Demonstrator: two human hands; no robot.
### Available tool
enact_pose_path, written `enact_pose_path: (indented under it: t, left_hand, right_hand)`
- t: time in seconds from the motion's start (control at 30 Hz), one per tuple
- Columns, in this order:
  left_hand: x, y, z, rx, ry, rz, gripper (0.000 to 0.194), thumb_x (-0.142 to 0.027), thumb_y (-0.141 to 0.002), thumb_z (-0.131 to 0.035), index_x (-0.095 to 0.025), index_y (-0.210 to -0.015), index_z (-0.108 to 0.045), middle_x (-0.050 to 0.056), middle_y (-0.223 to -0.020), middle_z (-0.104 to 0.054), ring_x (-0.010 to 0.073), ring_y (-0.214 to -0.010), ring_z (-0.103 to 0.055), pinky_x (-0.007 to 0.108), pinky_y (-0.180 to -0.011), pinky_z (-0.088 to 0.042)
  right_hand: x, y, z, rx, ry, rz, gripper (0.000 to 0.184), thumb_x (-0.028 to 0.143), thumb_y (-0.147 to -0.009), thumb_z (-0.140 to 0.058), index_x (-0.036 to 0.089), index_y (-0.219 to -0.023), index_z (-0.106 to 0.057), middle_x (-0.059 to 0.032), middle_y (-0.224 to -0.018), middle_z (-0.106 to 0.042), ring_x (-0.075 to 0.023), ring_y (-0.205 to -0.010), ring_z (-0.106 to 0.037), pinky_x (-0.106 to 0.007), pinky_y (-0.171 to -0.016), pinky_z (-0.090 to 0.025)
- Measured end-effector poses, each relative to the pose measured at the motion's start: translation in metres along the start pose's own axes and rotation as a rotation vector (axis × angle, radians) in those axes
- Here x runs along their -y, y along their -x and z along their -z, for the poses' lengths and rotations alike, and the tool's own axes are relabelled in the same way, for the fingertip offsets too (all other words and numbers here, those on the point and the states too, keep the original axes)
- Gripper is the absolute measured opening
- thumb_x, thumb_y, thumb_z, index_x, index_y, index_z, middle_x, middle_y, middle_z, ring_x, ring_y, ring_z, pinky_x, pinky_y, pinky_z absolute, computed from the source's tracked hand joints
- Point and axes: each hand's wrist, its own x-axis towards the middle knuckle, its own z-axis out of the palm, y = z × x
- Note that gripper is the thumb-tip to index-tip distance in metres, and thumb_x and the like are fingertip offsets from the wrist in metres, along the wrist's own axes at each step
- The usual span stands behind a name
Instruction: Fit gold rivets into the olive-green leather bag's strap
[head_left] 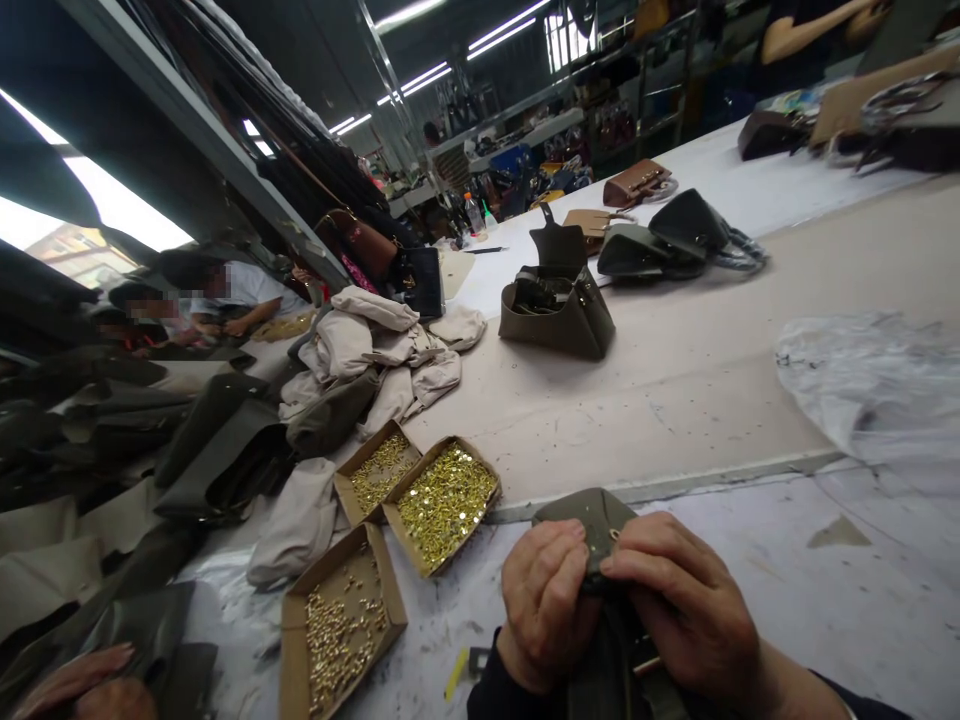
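Note:
A dark olive handbag [592,515] is at the front edge of the table, between my two hands. My left hand [544,600] is wrapped round its left side, with the fingers curled over the top. From the right, my right hand [686,600] pinches the bag near a small gold-coloured fitting. Part of the bag hangs down between my wrists, and my palms hide much of it. Left of my hands are shallow cardboard trays of small gold metal parts: a full tray [493,490], a smaller tray [412,455] behind it and a nearer tray [291,650].
An olive bag [559,325] stands with its flap up across the table. Pale cloth pouches [349,345] and dark bags [225,450] are heaped at left. Clear plastic [870,385] lies at right. Another person's hand [82,680] is at bottom left. More people sit beyond.

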Motion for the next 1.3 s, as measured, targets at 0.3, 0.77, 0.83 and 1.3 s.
enact_pose_path:
  t: [0.3,0.77,0.83,1.3]
  left_hand:
    - [-0.001,-0.008,-0.007,-0.118,0.005,-0.068,0.026,-0.007,-0.092,-0.061,-0.011,-0.118,-0.060,0.012,-0.098,-0.075,0.0207,-0.094,-0.073,0.037,-0.088,-0.064]
    - [-0.007,0.002,-0.005,-0.187,-0.034,0.023,0.022,-0.010,-0.095,-0.063,-0.011,-0.117,-0.061,0.012,-0.100,-0.073,0.0203,-0.093,-0.070,0.033,-0.086,-0.061]
    - [-0.011,0.001,-0.003,-0.187,-0.063,0.012,0.020,-0.011,-0.096,-0.062,-0.011,-0.116,-0.061,0.012,-0.099,-0.073,0.0202,-0.092,-0.071,0.033,-0.085,-0.061]
    - [-0.005,-0.003,0.001,-0.159,0.051,0.069,0.027,-0.002,-0.090,-0.058,-0.015,-0.113,-0.061,0.012,-0.104,-0.072,0.0197,-0.095,-0.070,0.034,-0.084,-0.062]
  right_hand:
    - [-0.002,0.002,-0.002,0.005,0.055,0.090,0.036,-0.006,-0.092,-0.052,0.016,-0.116,-0.067,-0.0075,-0.099,-0.064,-0.0204,-0.090,-0.062,-0.034,-0.077,-0.054]
    - [-0.017,0.012,-0.003,0.131,0.191,0.175,0.036,0.000,-0.103,-0.053,0.019,-0.133,-0.062,-0.0092,-0.117,-0.067,-0.0211,-0.108,-0.062,-0.034,-0.093,-0.054]
    - [-0.014,0.010,-0.001,0.147,0.164,0.207,0.038,-0.002,-0.102,-0.053,0.018,-0.133,-0.062,-0.0104,-0.117,-0.067,-0.0221,-0.107,-0.063,-0.036,-0.091,-0.055]
    - [-0.001,0.015,-0.010,0.073,0.057,0.095,0.025,-0.004,-0.096,-0.059,0.018,-0.108,-0.063,-0.0076,-0.103,-0.070,-0.0179,-0.092,-0.066,-0.028,-0.079,-0.057]
